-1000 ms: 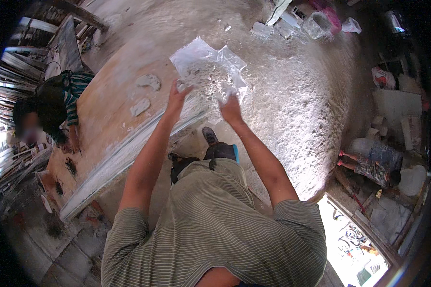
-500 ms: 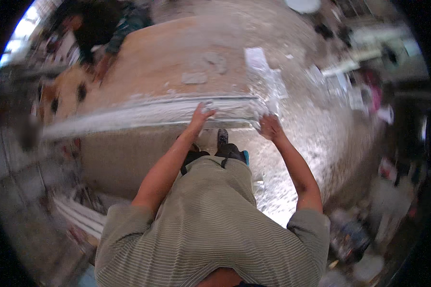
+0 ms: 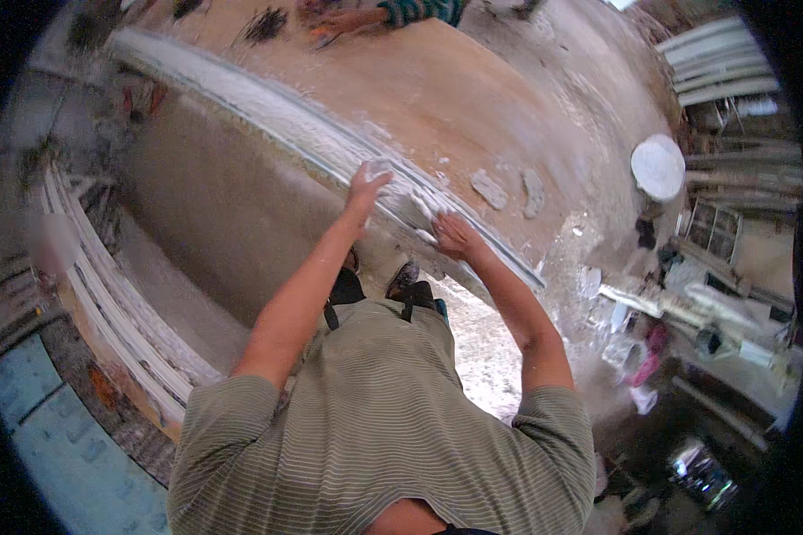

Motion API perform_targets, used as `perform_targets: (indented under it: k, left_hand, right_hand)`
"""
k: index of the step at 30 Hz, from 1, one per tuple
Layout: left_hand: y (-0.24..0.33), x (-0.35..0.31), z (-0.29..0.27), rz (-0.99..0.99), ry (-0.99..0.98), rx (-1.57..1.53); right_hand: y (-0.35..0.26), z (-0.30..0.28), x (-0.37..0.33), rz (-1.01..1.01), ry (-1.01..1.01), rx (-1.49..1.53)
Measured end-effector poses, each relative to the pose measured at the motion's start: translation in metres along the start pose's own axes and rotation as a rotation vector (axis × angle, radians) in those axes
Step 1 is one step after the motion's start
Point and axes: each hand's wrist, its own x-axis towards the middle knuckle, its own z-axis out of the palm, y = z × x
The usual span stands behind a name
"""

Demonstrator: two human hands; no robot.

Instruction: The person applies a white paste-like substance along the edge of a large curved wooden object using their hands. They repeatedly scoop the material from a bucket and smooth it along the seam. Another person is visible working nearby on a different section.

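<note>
A long, narrow mould (image 3: 241,94) with raised edges and wet white paste in it runs diagonally from the far left to the right of my hands. My left hand (image 3: 362,198) is at the mould's near edge, its thumb and fingers curled around a small whitish lump (image 3: 379,167). To its right, my right hand (image 3: 458,237) presses low over the mould, its fingers on a soft white paste-covered wad (image 3: 422,212). Paste partly covers those fingertips. What the wad is made of cannot be made out.
The mould lies along the edge of a brown worktop (image 3: 437,98) with flat paste scraps (image 3: 489,189) on it. Beyond it reaches another person's sleeved arm (image 3: 419,12). A white round bucket (image 3: 658,168) stands at right; long white strips (image 3: 120,294) lie at left.
My view has turned, so the mould now slants instead of running across. My right hand has come closer to my left, with the white wad still at its fingers.
</note>
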Motion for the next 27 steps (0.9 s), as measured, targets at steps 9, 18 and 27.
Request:
perform_targets:
  k: [9, 18, 27]
  left_hand:
    - [-0.051, -0.041, -0.259, -0.037, 0.394, -0.275]
    - [-0.134, -0.142, -0.37, -0.131, 0.809, -0.501]
    - [-0.151, -0.158, -0.274, -0.079, 0.733, -0.606]
  right_hand:
    - [-0.079, -0.054, 0.241, -0.191, 0.16, -0.128]
    - [-0.137, -0.131, 0.354, -0.31, 0.061, -0.154]
    - [-0.077, -0.08, 0.195, -0.431, -0.017, -0.347]
